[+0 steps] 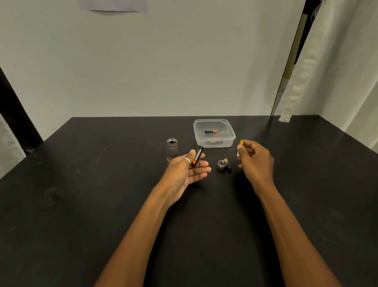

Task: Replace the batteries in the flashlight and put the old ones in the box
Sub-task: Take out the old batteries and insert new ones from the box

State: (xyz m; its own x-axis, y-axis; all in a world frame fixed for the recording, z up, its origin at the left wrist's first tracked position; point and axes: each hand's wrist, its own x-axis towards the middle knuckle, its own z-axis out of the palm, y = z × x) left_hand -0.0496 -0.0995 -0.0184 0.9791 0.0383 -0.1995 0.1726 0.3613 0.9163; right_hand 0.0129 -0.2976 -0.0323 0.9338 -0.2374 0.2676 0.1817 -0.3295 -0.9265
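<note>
My left hand [189, 169] lies palm up above the table, thumb pinning a black battery holder with an orange-ended battery [197, 156] against the fingers. My right hand [256, 158] pinches a small battery with a yellow tip [240, 145] between thumb and fingers. The silver flashlight body [172, 148] stands upright with its open end up, just beyond my left hand. Its end cap [221, 164] rests on the table between my hands, with a black and orange battery [228, 164] touching it. The clear plastic box [214, 132] holds two black and orange batteries [210, 131].
The black table [99, 218] stretches wide to the left and toward me. A white wall stands close behind its far edge. White curtain cloth [341, 74] hangs along the right side, and a dark post leans at the left.
</note>
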